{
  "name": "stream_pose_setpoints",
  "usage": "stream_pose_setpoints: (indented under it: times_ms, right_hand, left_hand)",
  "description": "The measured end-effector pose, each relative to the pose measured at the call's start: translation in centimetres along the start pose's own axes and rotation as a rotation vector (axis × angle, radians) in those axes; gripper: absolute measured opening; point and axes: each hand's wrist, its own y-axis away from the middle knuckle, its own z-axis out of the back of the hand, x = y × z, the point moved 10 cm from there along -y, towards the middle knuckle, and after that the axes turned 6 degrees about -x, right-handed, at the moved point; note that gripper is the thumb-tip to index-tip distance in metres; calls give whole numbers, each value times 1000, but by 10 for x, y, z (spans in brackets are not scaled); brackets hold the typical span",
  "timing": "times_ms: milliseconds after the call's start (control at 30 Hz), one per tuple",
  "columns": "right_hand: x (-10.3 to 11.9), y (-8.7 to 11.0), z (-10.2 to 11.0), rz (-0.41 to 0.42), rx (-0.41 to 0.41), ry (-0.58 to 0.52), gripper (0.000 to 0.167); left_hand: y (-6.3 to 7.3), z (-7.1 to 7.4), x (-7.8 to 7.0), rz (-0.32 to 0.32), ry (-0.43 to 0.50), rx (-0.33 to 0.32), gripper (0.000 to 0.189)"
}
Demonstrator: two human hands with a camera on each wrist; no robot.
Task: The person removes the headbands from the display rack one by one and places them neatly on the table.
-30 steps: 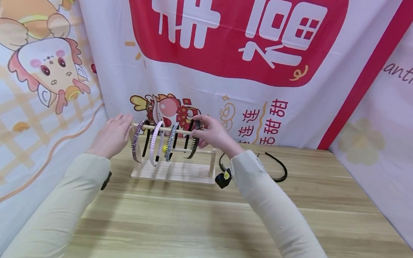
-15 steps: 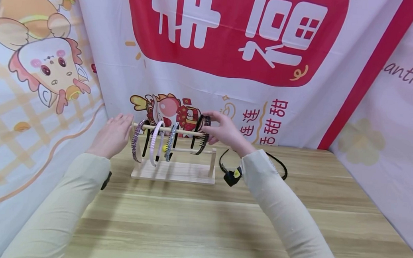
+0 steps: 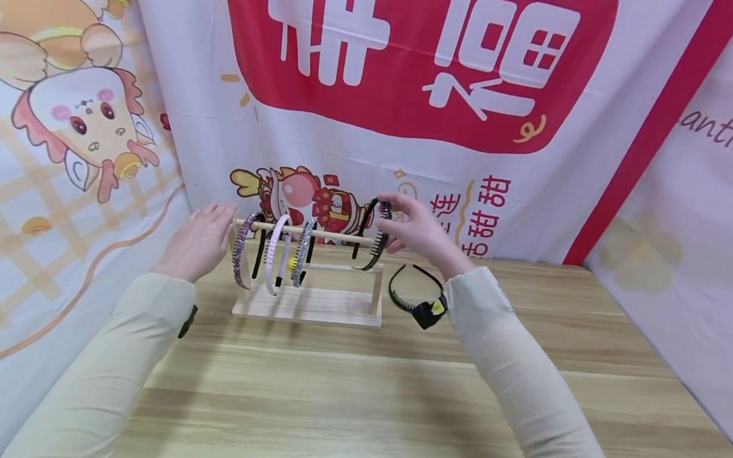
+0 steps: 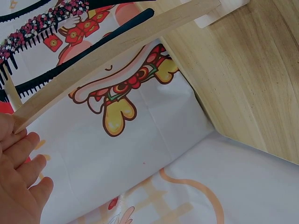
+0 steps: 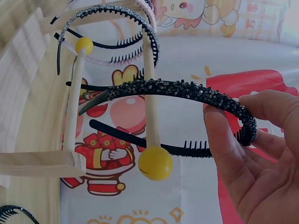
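Observation:
My right hand (image 3: 420,227) pinches a black beaded headband (image 5: 182,89) between thumb and fingers. The headband loops round the upper rod (image 5: 148,116) of a wooden rack (image 3: 310,309), close to the yellow ball (image 5: 155,163) at the rod's end. At the rack's other end, my left hand (image 3: 196,242) rests with its fingers touching the top of the upright (image 4: 70,88); its thumb is hidden. Between the hands hang a purple beaded headband (image 3: 240,252), a light pink headband (image 3: 271,258) and a silver headband (image 3: 303,253).
A black toothed headband (image 3: 398,298) lies on the wooden table (image 3: 342,397), right of the rack, partly covered by the right wrist's camera. A lower rod (image 5: 72,107) with its own yellow ball (image 5: 84,45) runs below the upper one. Printed cloth (image 3: 508,125) hangs behind.
My right hand has moved right along the upper rod, bringing the black beaded headband to the rod's right end. The left hand and the rack stay in place.

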Motion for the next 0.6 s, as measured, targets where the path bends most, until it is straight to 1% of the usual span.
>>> stream_pose_setpoints:
  times_ms: [267,600]
  right_hand:
    - [1,6,21,-5,-41,-20,52]
    - [-8,11,50,-38,-90,6,53]
  left_hand:
    - [0,-1,0,3,2,3,46]
    - [-1,-1,0,8,-2,9,46]
